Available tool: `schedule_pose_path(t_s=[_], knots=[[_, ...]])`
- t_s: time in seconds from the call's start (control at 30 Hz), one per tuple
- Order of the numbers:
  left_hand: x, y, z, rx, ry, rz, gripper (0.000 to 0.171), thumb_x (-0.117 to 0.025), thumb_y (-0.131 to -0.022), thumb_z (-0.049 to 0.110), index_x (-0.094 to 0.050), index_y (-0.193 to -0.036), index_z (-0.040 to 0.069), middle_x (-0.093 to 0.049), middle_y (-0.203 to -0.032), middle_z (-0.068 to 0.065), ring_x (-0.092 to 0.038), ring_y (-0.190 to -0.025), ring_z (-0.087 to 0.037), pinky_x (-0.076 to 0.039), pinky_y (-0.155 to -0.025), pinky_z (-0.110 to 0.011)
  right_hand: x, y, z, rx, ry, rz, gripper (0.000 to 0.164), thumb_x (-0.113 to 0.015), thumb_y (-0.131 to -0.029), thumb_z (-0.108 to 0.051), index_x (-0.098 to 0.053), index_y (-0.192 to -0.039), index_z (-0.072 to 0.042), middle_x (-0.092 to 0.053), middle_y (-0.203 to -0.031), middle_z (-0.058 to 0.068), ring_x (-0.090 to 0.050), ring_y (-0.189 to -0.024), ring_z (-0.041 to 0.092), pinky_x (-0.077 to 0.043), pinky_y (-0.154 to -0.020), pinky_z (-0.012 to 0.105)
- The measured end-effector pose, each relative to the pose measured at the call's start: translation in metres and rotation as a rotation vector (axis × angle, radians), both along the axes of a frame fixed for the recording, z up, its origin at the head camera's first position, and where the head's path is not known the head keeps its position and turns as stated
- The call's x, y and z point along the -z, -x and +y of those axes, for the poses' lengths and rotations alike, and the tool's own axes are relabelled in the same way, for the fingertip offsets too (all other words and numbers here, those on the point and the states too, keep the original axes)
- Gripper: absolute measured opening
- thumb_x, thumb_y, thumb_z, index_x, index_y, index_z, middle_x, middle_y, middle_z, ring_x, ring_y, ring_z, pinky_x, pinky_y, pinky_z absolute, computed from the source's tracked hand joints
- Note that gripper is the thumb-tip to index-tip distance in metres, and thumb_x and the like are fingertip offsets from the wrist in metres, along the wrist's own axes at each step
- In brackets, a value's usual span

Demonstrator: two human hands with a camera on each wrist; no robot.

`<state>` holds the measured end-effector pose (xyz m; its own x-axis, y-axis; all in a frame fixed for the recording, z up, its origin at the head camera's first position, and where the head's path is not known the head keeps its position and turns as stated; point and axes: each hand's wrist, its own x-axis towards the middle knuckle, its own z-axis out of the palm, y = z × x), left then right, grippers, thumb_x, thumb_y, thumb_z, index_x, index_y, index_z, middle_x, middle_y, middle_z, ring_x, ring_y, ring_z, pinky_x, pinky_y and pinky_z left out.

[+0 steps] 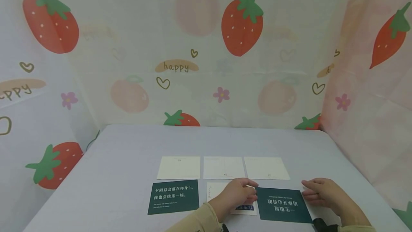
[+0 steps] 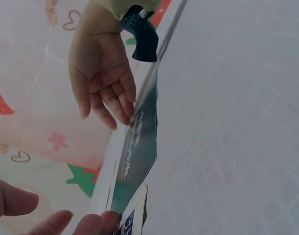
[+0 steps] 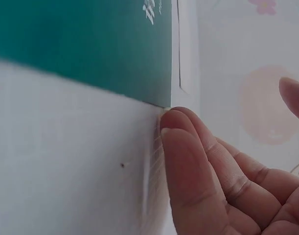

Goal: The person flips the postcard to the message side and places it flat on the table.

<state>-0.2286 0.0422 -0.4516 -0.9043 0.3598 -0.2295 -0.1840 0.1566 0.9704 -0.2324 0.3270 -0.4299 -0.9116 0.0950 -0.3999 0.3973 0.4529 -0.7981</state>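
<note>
A dark green postcard [image 1: 283, 216] with white lettering, upside down in the head view, lies at the front right of the table between both hands. My left hand [image 1: 234, 197] reaches over a white card with a blue patch [image 1: 246, 207], hiding part of it. Its fingertips touch the green postcard's left edge, the thumb held apart in the left wrist view. At the postcard's right edge is my right hand [image 1: 333, 198], with fingers extended and loosely bent. In the right wrist view its fingertips [image 3: 186, 156] touch the postcard's corner [image 3: 161, 95].
Another green postcard [image 1: 173, 203] lies at the front left, its text upright. Behind is a row of pale cards: left [image 1: 178, 169], middle [image 1: 223, 169] and right [image 1: 267, 169]. A fruit-patterned curtain [image 1: 199, 96] surrounds the white table [image 1: 106, 174].
</note>
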Motion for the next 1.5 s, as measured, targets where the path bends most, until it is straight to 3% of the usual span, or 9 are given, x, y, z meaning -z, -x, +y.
schedule_pose_path(t_s=[0.37,0.57,0.9,1.1,1.3,1.5], knots=[[0.0019,0.0009,0.0004,-0.007,-0.001,-0.013,0.022,-0.057,-0.087,0.01,-0.063,-0.108,0.007,-0.064,-0.092,-0.005,-0.064,-0.079,-0.016,-0.055,-0.068,-0.029,0.0039,0.0026,-0.0014,-0.031,0.002,0.0,0.055,-0.056,-0.088,-0.041,-0.051,-0.109,0.01,-0.067,-0.09,0.014,-0.063,-0.081,0.022,-0.053,-0.075,0.041],[0.0006,0.0001,0.0015,-0.019,-0.011,-0.016,0.021,-0.058,-0.086,0.009,-0.064,-0.106,0.007,-0.063,-0.091,-0.005,-0.064,-0.079,-0.015,-0.055,-0.069,-0.029,0.0027,0.0013,0.0039,-0.006,0.036,0.017,0.052,-0.055,-0.089,-0.039,-0.05,-0.11,0.009,-0.068,-0.091,0.014,-0.065,-0.083,0.023,-0.053,-0.073,0.04],[0.0016,0.0003,0.0019,-0.02,-0.011,-0.007,0.021,-0.057,-0.086,0.01,-0.064,-0.106,0.007,-0.062,-0.089,-0.005,-0.063,-0.077,-0.015,-0.055,-0.068,-0.03,0.0018,0.0007,0.0039,-0.025,0.033,-0.003,0.079,-0.052,-0.087,-0.05,-0.033,-0.127,0.016,-0.067,-0.097,0.017,-0.064,-0.089,0.025,-0.051,-0.077,0.044],[0.0017,0.0005,0.0023,-0.012,-0.032,0.002,0.021,-0.056,-0.085,0.008,-0.063,-0.105,0.006,-0.061,-0.09,-0.006,-0.063,-0.078,-0.014,-0.054,-0.068,-0.029,0.0027,0.0008,0.0039,-0.012,0.065,0.01,0.079,-0.051,-0.087,-0.052,-0.031,-0.128,0.012,-0.067,-0.1,0.017,-0.063,-0.092,0.025,-0.051,-0.077,0.042],[-0.0007,0.0009,0.0025,-0.016,-0.022,-0.008,0.02,-0.057,-0.085,0.009,-0.064,-0.104,0.007,-0.061,-0.092,-0.005,-0.064,-0.079,-0.015,-0.054,-0.068,-0.029,0.0026,0.0016,0.004,-0.016,0.108,0.045,0.065,-0.052,-0.089,-0.045,-0.04,-0.121,0.01,-0.065,-0.103,0.02,-0.063,-0.093,0.028,-0.052,-0.077,0.042],[-0.0009,0.0009,0.0037,-0.028,0.005,-0.019,0.019,-0.058,-0.086,0.01,-0.064,-0.104,0.008,-0.062,-0.091,-0.004,-0.064,-0.077,-0.013,-0.054,-0.067,-0.027,0.0074,0.0021,0.006,-0.052,0.166,0.074,0.06,-0.057,-0.09,-0.028,-0.031,-0.128,0.011,-0.063,-0.104,0.019,-0.065,-0.089,0.027,-0.053,-0.077,0.041]])
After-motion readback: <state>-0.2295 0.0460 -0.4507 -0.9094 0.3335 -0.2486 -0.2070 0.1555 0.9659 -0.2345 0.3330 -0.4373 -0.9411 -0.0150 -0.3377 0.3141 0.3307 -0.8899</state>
